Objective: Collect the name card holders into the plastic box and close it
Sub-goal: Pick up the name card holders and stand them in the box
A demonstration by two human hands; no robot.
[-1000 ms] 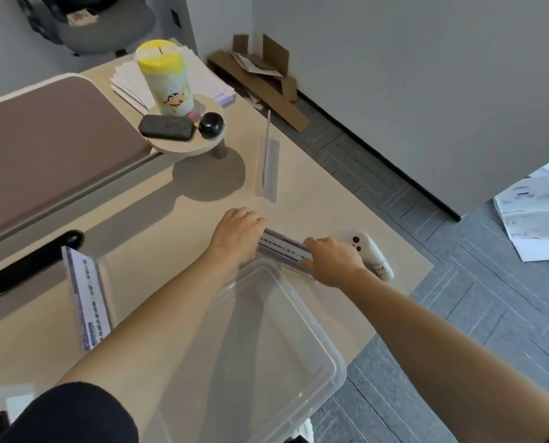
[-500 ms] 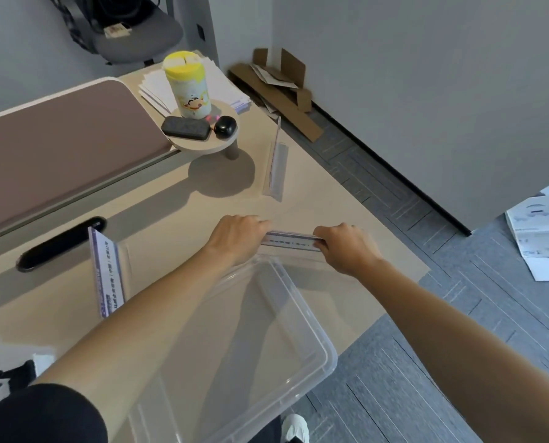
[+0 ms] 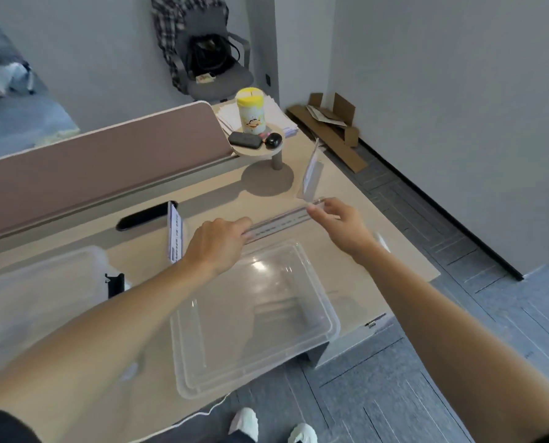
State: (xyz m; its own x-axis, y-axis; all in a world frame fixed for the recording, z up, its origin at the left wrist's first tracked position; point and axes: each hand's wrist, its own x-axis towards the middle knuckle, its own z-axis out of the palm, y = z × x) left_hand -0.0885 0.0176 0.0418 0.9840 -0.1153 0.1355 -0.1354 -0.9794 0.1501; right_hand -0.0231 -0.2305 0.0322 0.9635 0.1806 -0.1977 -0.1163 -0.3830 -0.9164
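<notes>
the left hand [image 3: 217, 243] and right hand [image 3: 342, 220] each pinch one end of a card holder [image 3: 282, 222] (a long clear strip), held just beyond the open plastic box [image 3: 254, 318]. two more holders [image 3: 174, 231] [image 3: 311, 171] stand on the desk [image 3: 346, 193].

A clear plastic box [image 3: 254, 318] sits open-topped at the near edge of the bench [image 3: 378, 260], its inside bare. Both hands hold one long name card holder [image 3: 279, 222] level just beyond the box's far rim: the left hand [image 3: 217, 243] at one end, the right hand [image 3: 342, 223] at the other. A second holder [image 3: 174, 231] stands upright just left of the left hand. A third [image 3: 311, 174] stands just beyond the right hand. Left of the box lies a clear lid [image 3: 43, 282].
</notes>
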